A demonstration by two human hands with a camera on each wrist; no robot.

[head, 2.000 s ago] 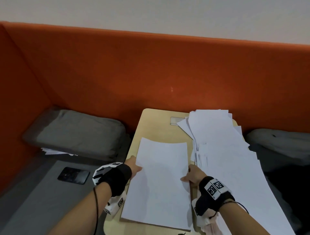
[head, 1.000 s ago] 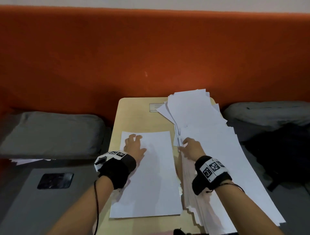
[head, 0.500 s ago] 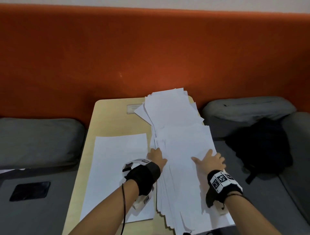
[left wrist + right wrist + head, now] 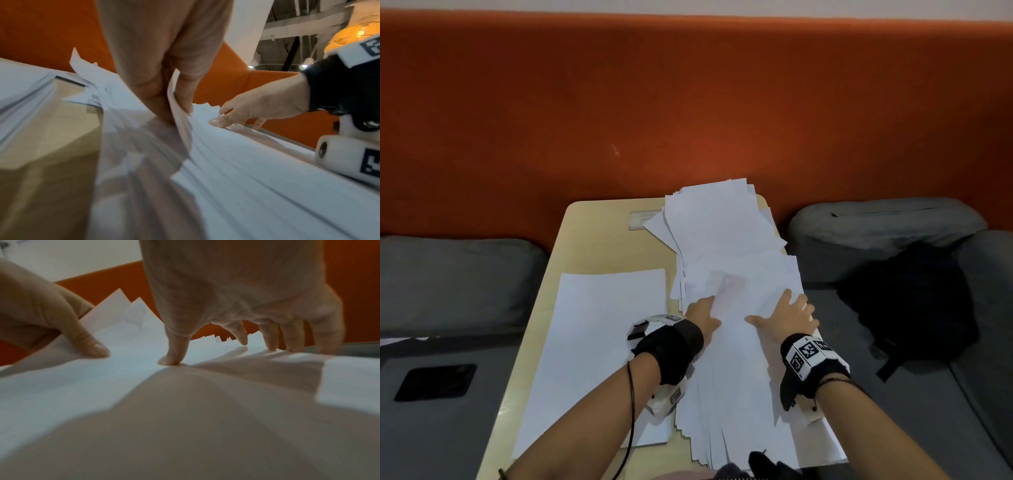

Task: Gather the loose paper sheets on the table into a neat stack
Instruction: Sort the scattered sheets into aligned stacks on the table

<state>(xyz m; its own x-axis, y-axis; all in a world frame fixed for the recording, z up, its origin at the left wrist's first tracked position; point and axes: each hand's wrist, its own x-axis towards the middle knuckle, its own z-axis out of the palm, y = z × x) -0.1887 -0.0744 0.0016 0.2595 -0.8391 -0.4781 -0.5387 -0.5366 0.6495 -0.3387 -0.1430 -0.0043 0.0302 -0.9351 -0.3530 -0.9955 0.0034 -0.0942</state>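
Note:
A fanned pile of loose white sheets [image 4: 732,274] covers the right half of the wooden table [image 4: 599,240]. To its left lies a squared stack of sheets [image 4: 599,346]. My left hand [image 4: 707,310] is at the pile's left edge and pinches a few top sheets [image 4: 180,129], thumb above and fingers beneath, lifting that edge slightly. The right hand [image 4: 791,308] lies flat on the pile with its fingers [image 4: 271,344] spread and the thumb pressing down. In the right wrist view the left hand [image 4: 88,345] shows at the left, thumb on the paper.
An orange padded backrest [image 4: 688,102] rises behind the table. Grey cushions sit to the left [image 4: 455,277] and right [image 4: 876,229]. A black bag [image 4: 914,301] lies on the right seat and a dark phone [image 4: 436,382] on the left one. A small label [image 4: 643,219] marks the table's far side.
My left hand has left the squared stack and moved right to the loose pile's edge, pinching sheets. The right hand has slid onto the pile and spread flat.

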